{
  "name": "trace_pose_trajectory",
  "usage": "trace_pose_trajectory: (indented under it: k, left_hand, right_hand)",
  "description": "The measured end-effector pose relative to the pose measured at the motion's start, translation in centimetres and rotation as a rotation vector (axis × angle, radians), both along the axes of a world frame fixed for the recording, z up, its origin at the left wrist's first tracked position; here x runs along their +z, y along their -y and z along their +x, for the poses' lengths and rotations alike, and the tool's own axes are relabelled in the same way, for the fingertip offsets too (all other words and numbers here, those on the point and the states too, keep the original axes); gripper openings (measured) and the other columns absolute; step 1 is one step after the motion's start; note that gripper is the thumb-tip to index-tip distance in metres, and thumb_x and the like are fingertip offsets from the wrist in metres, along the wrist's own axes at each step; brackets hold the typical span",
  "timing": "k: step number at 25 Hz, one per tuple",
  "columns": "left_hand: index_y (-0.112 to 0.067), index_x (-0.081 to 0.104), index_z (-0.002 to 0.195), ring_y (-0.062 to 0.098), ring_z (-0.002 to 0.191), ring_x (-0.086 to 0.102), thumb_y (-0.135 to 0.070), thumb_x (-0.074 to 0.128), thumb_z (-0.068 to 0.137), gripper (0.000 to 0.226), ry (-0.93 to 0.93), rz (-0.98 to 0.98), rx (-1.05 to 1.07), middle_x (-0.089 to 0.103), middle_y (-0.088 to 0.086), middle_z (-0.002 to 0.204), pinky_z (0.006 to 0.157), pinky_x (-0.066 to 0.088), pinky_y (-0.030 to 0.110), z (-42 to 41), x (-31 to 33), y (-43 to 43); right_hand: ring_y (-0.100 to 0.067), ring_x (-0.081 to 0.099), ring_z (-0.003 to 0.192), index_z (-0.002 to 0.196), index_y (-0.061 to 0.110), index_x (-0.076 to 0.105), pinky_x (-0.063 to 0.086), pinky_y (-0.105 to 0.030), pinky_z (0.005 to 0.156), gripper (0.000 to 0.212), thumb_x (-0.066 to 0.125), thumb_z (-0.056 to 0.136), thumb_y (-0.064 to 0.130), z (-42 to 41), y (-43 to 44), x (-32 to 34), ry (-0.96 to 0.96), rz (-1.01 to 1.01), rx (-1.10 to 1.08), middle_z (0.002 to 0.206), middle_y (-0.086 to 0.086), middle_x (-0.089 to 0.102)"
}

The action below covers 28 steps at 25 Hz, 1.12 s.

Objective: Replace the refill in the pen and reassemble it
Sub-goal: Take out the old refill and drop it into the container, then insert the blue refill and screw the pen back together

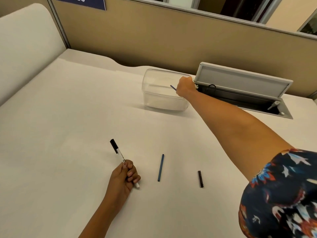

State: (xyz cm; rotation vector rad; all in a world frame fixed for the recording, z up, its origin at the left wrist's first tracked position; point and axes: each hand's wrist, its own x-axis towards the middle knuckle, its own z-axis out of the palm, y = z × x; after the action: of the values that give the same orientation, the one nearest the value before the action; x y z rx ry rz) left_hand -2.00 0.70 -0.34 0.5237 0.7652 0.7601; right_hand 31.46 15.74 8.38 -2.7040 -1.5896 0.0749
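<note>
While the left hand [126, 177] holds the pen [120, 156] in a closed grip at lower centre, the right hand [185, 86] pinches a blue refill [173, 87] over the box [154, 93]; another refill [160, 167] lies on the counter [68, 117].

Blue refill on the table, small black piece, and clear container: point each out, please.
blue refill [160, 167], head view, middle of its shaft.
small black piece [200, 178], head view, middle of its length.
clear container [154, 93], head view, its front left wall.
</note>
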Motion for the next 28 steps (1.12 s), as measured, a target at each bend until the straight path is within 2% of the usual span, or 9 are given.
trace_pose_trajectory:
  k: [3, 5, 7, 9, 12, 16, 20, 24, 28]
  left_hand:
    - [-0.009, 0.038, 0.072, 0.006, 0.039, 0.032, -0.013, 0.024, 0.100, 0.031, -0.009, 0.003, -0.004, 0.038, -0.005, 0.049, 0.042, 0.036, 0.019, 0.0, 0.0, 0.0]
    - [-0.008, 0.039, 0.073, 0.006, 0.039, 0.032, -0.012, 0.023, 0.100, 0.032, -0.011, 0.000, -0.005, 0.038, -0.004, 0.049, 0.041, 0.036, 0.019, 0.0, 0.1, 0.0]
    - [-0.008, 0.039, 0.073, 0.006, 0.039, 0.032, -0.012, 0.023, 0.100, 0.032, -0.013, 0.001, -0.006, 0.038, -0.004, 0.049, 0.041, 0.036, 0.019, 0.0, 0.2, 0.1]
    - [-0.008, 0.039, 0.073, 0.005, 0.039, 0.032, -0.012, 0.023, 0.100, 0.032, -0.012, 0.009, 0.003, 0.039, -0.005, 0.049, 0.041, 0.035, 0.019, 0.1, 0.3, 0.1]
    - [-0.007, 0.040, 0.073, 0.005, 0.038, 0.033, -0.012, 0.023, 0.100, 0.032, -0.018, 0.019, 0.001, 0.039, -0.005, 0.048, 0.041, 0.035, 0.019, 0.2, 0.4, 0.2]
    - [-0.008, 0.040, 0.073, 0.005, 0.037, 0.033, -0.012, 0.023, 0.100, 0.032, 0.001, -0.001, 0.008, 0.040, -0.006, 0.047, 0.041, 0.034, 0.018, 0.1, 0.5, 0.3]
    - [-0.010, 0.040, 0.072, 0.004, 0.034, 0.033, -0.010, 0.023, 0.100, 0.032, 0.017, -0.069, 0.041, 0.040, -0.007, 0.043, 0.039, 0.033, 0.017, 0.2, 0.9, -0.2]
    - [-0.012, 0.039, 0.070, 0.005, 0.031, 0.031, -0.012, 0.023, 0.100, 0.033, 0.049, -0.146, 0.076, 0.039, -0.007, 0.041, 0.037, 0.031, 0.015, 0.2, 1.3, 0.0]
    - [-0.013, 0.040, 0.070, 0.005, 0.030, 0.030, -0.013, 0.024, 0.100, 0.033, 0.090, -0.178, 0.090, 0.039, -0.007, 0.040, 0.037, 0.029, 0.014, -0.2, 2.1, 0.7]
  right_hand:
    - [-0.037, 0.058, 0.103, 0.103, -0.003, 0.060, 0.044, -0.034, 0.073, 0.022, 0.053, 0.087, 0.011, 0.1, -0.3, -0.4, 0.051, 0.027, -0.021, 0.110, -0.021, 0.062]
    - [-0.035, 0.059, 0.102, 0.098, 0.000, 0.060, 0.048, -0.035, 0.084, 0.017, 0.052, 0.088, 0.012, -0.1, 0.0, -0.2, 0.079, 0.117, -0.026, 0.104, -0.018, 0.064]
    - [-0.034, 0.060, 0.099, 0.089, 0.003, 0.061, 0.049, -0.036, 0.083, 0.013, 0.049, 0.088, 0.006, -0.2, 0.6, 0.4, 0.026, 0.243, -0.059, 0.093, -0.017, 0.064]
    - [-0.036, 0.062, 0.092, 0.086, -0.001, 0.067, 0.050, -0.038, 0.079, 0.019, 0.048, 0.085, 0.002, -0.4, 1.6, 1.4, -0.072, 0.398, -0.082, 0.091, -0.020, 0.068]
    - [-0.034, 0.064, 0.080, 0.078, -0.001, 0.070, 0.047, -0.033, 0.075, 0.021, 0.050, 0.082, -0.003, -1.4, 4.5, 3.0, -0.144, 0.679, -0.048, 0.083, -0.019, 0.072]
    - [-0.025, 0.066, 0.075, 0.084, 0.002, 0.073, 0.047, -0.023, 0.071, 0.016, 0.057, 0.084, 0.003, -4.6, 10.8, 4.3, -0.179, 0.909, -0.033, 0.083, -0.014, 0.074]
    - [-0.019, 0.064, 0.076, 0.092, 0.001, 0.071, 0.046, -0.020, 0.072, 0.012, 0.064, 0.085, 0.008, -8.9, 16.6, 2.9, -0.261, 0.922, -0.033, 0.087, -0.016, 0.073]
    - [-0.018, 0.064, 0.076, 0.092, 0.006, 0.071, 0.044, -0.018, 0.070, 0.010, 0.064, 0.084, 0.008, -12.8, 20.6, -0.7, -0.359, 0.808, -0.102, 0.086, -0.011, 0.073]
    - [-0.021, 0.063, 0.072, 0.080, 0.007, 0.068, 0.051, -0.029, 0.065, 0.009, 0.063, 0.084, 0.014, -16.9, 22.5, -4.7, -0.459, 0.593, -0.165, 0.077, -0.008, 0.071]
